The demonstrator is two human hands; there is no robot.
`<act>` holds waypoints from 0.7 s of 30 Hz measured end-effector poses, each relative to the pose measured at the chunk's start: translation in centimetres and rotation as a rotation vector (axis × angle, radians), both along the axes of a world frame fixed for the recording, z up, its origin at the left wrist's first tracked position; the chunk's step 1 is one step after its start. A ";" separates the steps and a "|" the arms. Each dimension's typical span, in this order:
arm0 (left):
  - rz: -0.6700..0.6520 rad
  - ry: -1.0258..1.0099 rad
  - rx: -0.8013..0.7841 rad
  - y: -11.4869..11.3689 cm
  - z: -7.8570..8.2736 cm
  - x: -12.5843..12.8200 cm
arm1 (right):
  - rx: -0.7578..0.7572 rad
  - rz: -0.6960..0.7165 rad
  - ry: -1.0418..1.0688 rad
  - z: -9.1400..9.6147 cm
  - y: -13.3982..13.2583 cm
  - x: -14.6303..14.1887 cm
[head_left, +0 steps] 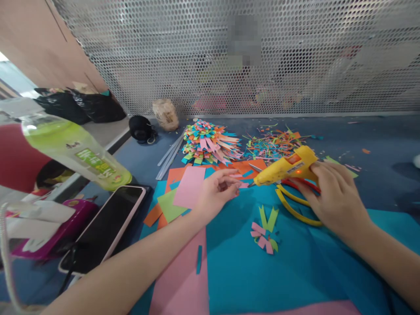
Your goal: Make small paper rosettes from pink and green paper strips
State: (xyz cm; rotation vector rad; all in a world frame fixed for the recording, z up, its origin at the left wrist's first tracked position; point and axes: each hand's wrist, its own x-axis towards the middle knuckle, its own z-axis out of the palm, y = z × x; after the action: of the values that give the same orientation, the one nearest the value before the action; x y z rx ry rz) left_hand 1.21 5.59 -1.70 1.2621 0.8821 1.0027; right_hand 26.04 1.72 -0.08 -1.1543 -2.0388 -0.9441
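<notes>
My right hand (pixel 337 194) is wrapped round a yellow hot glue gun (pixel 288 165), its nozzle pointing left and down and an orange light glowing on its side. Fingers pinched, my left hand (pixel 218 192) holds a small pink paper strip (pixel 243 185) right by the nozzle. Under the glue gun lie scissors (pixel 297 213) with red and yellow handles, partly hidden by my right hand. A small cluster of pink, green and blue paper strips (pixel 264 236) rests on the blue paper sheet (pixel 249 280) below my hands.
Behind my hands stands a layered paper-strip cone (pixel 210 144), with a heap of paper scraps (pixel 275 142) beside it. Clear glue sticks (pixel 170 153), a phone (pixel 105 232) and a green drink bottle (pixel 78 148) are at the left. A perforated metal panel (pixel 197 52) closes off the back.
</notes>
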 end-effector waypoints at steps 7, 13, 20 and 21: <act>0.002 0.002 0.011 0.0 -0.1 0.0 | 0.001 0.014 -0.005 0.1 0.0 -0.1; -0.003 0.018 0.020 0.0 -0.2 -0.1 | 0.008 -0.017 0.013 0.0 0.0 -0.1; 0.015 0.058 0.024 -0.1 0.1 0.0 | 0.012 -0.034 0.013 0.0 0.0 0.0; 0.017 0.059 0.025 -0.1 0.2 0.0 | 0.019 -0.031 0.011 0.0 0.0 0.0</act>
State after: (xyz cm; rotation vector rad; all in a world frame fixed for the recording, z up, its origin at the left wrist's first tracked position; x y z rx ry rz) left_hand 1.20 5.51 -1.52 1.3131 0.9297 0.9962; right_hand 26.06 1.76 -0.10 -1.1818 -2.0042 -0.9676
